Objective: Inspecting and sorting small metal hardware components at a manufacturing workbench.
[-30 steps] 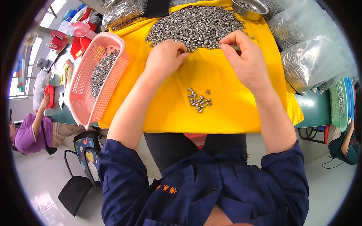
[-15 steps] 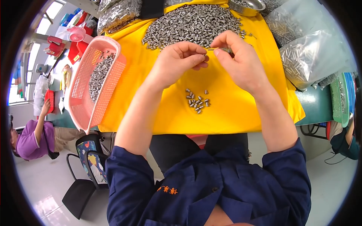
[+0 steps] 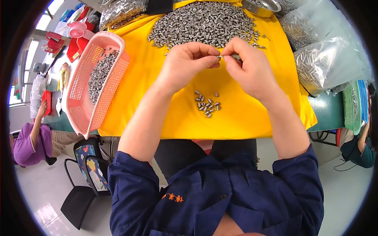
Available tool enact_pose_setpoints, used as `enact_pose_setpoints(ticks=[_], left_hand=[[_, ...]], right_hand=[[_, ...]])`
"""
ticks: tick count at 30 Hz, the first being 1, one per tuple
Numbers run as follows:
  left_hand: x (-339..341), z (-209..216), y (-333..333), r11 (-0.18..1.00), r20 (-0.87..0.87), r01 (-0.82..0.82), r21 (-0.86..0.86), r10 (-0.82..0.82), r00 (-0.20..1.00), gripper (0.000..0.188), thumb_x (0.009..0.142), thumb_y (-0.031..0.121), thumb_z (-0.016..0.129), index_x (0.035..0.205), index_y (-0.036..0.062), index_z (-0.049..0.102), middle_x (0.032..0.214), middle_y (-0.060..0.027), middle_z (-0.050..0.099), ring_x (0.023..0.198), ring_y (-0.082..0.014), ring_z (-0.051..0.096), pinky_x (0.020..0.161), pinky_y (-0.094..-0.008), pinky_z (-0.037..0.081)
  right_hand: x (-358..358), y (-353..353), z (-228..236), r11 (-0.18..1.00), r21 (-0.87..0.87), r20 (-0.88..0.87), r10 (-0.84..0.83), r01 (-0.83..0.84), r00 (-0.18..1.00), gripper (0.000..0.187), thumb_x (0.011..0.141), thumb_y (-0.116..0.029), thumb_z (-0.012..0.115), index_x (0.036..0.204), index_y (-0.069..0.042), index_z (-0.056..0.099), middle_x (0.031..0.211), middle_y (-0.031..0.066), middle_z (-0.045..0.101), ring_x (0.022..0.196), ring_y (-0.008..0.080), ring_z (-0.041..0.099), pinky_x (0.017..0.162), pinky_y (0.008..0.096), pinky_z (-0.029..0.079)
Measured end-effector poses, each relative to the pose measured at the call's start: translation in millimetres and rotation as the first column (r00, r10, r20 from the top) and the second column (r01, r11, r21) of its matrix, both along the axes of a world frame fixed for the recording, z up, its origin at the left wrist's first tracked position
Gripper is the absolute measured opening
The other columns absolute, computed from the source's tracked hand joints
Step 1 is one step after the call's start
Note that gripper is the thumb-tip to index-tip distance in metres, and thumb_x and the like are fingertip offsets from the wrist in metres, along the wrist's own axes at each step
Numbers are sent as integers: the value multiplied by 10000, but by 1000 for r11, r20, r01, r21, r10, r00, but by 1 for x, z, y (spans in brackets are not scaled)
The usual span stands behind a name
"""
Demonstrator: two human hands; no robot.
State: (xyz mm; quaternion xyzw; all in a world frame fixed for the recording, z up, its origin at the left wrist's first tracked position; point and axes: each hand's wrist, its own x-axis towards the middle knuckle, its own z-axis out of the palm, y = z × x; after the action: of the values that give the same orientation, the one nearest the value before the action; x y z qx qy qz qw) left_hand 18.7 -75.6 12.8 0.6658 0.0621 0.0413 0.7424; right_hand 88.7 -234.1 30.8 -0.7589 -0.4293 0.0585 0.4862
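My left hand (image 3: 189,65) is closed, thumb and forefinger pinching a small metal part that the fingertips mostly hide. My right hand (image 3: 250,69) pinches a thin metal pin (image 3: 220,56), whose short visible length reaches across to the left fingertips. Something pale green (image 3: 236,56) shows at the curled fingers of the right hand; I cannot make out what it is. Below the hands, several small silvery metal cylinders (image 3: 207,107) lie loose on the yellow cloth (image 3: 165,122). A big heap of similar metal pieces (image 3: 201,23) spreads just beyond my hands.
At the left stands a pink perforated basket (image 3: 75,106) partly filled with metal pieces. Clear bags of metal parts (image 3: 319,65) crowd the right, and a metal bowl (image 3: 262,7) sits at the back. A person in purple (image 3: 33,143) is at far left, another in dark green (image 3: 356,151) at far right.
My hands have come closer together, so the fingertips nearly meet and less of the pin shows. The view has shifted slightly.
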Motion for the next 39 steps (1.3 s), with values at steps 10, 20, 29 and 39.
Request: enact_pose_setpoints(ticks=[10, 20, 29, 39], left_hand=[[0, 0, -10, 874, 0, -106, 475, 120, 993, 157, 752, 6, 616, 908, -10, 607, 835, -39, 631, 751, -92, 590, 700, -211, 473], [-2, -5, 10, 989, -83, 2, -148, -14, 996, 142, 828, 77, 558, 963, 33, 575, 853, -21, 590, 734, -89, 548, 643, -207, 450], [-4, -8, 4, 870, -23, 60, -489, -82, 996, 144, 842, 70, 538, 969, 7, 562, 853, -69, 604, 774, -142, 597, 691, -249, 509], [3, -9, 0, 872, 17, 79, -483, -81, 997, 142, 836, 78, 549, 951, -4, 571, 842, -76, 611, 746, -144, 603, 696, -252, 518]], right_hand=[[-5, 5, -11, 999, -34, 271, -28, 39, 962, 69, 762, -51, 496, 790, -23, 440, 673, 146, 528, 647, 335, 532, 577, 410, 420], [-1, 2, -2, 993, 102, -75, -56, 63, 996, 59, 762, -53, 507, 811, -22, 496, 654, 85, 542, 528, 152, 482, 499, 269, 390], [-3, 2, -4, 987, 160, -138, -10, 32, 990, 64, 770, -62, 514, 816, -18, 508, 675, 60, 552, 544, 110, 473, 506, 243, 393], [-2, 3, -1, 993, 115, 11, -17, 16, 1000, 44, 776, -57, 491, 791, -17, 478, 657, 117, 533, 579, 236, 524, 528, 321, 418]])
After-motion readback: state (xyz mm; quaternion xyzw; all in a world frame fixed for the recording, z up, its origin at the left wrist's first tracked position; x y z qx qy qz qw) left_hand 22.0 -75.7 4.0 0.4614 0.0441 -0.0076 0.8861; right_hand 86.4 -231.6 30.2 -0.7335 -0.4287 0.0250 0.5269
